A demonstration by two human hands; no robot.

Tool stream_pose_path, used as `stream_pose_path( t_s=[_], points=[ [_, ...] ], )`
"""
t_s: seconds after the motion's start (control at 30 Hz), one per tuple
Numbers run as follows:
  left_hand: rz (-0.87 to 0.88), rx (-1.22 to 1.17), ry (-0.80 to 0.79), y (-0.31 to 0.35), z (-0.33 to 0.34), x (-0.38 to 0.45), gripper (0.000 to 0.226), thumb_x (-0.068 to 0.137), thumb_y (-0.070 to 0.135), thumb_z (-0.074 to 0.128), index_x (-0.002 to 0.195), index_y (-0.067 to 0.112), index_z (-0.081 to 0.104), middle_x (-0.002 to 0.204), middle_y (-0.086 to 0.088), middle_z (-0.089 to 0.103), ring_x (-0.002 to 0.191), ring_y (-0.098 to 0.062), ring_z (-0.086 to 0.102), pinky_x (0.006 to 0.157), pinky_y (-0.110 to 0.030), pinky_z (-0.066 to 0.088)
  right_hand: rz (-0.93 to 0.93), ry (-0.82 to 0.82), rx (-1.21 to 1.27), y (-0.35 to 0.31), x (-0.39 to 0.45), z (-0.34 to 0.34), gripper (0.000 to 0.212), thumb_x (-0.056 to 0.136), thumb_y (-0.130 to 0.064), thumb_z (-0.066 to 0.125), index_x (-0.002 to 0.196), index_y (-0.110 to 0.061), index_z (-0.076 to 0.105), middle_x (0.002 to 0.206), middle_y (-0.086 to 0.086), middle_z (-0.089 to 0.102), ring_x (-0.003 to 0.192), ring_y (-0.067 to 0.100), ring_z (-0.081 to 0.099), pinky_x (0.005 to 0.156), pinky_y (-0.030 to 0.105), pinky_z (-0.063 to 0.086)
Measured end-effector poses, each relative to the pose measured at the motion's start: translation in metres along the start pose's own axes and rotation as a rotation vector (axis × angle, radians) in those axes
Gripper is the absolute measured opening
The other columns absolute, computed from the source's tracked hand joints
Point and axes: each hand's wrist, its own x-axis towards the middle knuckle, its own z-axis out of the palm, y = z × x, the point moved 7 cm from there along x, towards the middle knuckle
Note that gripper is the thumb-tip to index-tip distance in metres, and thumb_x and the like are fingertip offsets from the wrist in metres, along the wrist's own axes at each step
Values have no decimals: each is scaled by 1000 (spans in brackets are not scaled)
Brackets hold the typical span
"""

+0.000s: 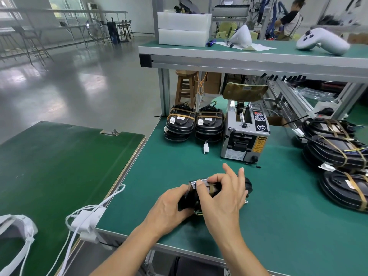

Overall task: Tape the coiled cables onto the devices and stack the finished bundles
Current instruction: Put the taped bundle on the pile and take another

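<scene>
Near the tabletop's point(268, 226) front edge, the left hand point(169, 208) grips a glossy black oval device point(192, 193). The right hand point(223, 198) pinches its tan tape strip point(211, 188), two fingers raised.

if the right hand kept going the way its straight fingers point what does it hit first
Probably the grey tape dispenser machine: the right hand has two fingers pointing up and away over the black device with coiled cable toward its base. Bare green mat lies between; depth is uncertain.
</scene>
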Motion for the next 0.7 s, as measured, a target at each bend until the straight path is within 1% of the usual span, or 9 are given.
stream_pose_path(
  t_s=[0.17, 0.23, 0.33, 0.43, 0.5, 0.53, 0.6, 0.63, 0.7],
  points=[
    [27, 8, 18, 4, -2, -1, 48, 84, 35, 71, 129, 18, 64, 106, 9, 73, 96, -18, 65, 88, -42, 54, 1, 32, 51, 4, 2, 2, 14, 95, -14, 65, 95, -25, 56, 155, -13, 45, 157, 0, -3, 128, 47, -9],
    [24, 3, 12, 4, -2, 0, 47, 85, 34, 71, 129, 19, 64, 106, 9, 72, 96, -18, 65, 88, -42, 54, 3, 56, 50, 5, 1, 2, 15, 94, -22, 69, 97, -27, 55, 154, -13, 44, 157, -1, -3, 128, 47, -8],
    [3, -5, -1, 1, 0, 0, 40, 86, 28, 72, 125, 19, 64, 103, 9, 72, 94, -18, 64, 86, -43, 54, -36, 79, 11, 3, -2, 2, 31, 84, -35, 80, 96, -32, 52, 150, -14, 46, 156, -1, -1, 127, 49, -3],
    [-13, -15, 9, 1, -1, 0, 39, 87, 33, 71, 124, 23, 63, 108, 10, 72, 99, -15, 67, 89, -39, 54, -62, 65, -27, 1, -2, 3, 46, 75, -41, 86, 101, -33, 48, 149, -17, 43, 156, -1, -3, 127, 50, -2],
    [-21, -21, 9, 0, 0, 0, 42, 86, 36, 70, 127, 30, 63, 114, 13, 73, 105, -10, 68, 93, -34, 54, -54, 35, -60, 0, -1, 3, 55, 71, -52, 85, 105, -32, 47, 149, -21, 37, 155, -3, -7, 127, 46, -7],
    [-23, -20, -4, 0, 1, 1, 44, 85, 36, 70, 128, 29, 63, 114, 13, 73, 106, -11, 68, 94, -35, 55, -43, 26, -54, -1, -1, 1, 56, 70, -60, 80, 106, -34, 47, 149, -22, 37, 155, -4, -7, 127, 45, -8],
    [-18, -7, -15, -1, 2, 1, 47, 84, 38, 69, 129, 24, 65, 110, 11, 73, 103, -14, 67, 92, -40, 55, -11, 41, 15, -6, 1, -7, 49, 70, -73, 63, 104, -39, 50, 145, -23, 45, 154, -4, 5, 128, 46, -4],
    [-8, -5, -6, 0, 1, 0, 50, 82, 41, 67, 129, 21, 65, 109, 11, 73, 101, -15, 66, 92, -41, 55, -11, 79, 51, -7, 4, -14, 44, 72, -73, 58, 101, -40, 54, 139, -23, 52, 152, -1, 19, 128, 48, 3],
    [19, -9, 8, 2, 0, -1, 55, 81, 45, 65, 130, 20, 67, 110, 12, 73, 102, -14, 66, 95, -39, 54, -37, 199, 97, -8, 18, -36, 25, 82, -61, 61, 94, -39, 63, 117, -23, 64, 128, 1, 50, 121, 51, 26]
  ],
)
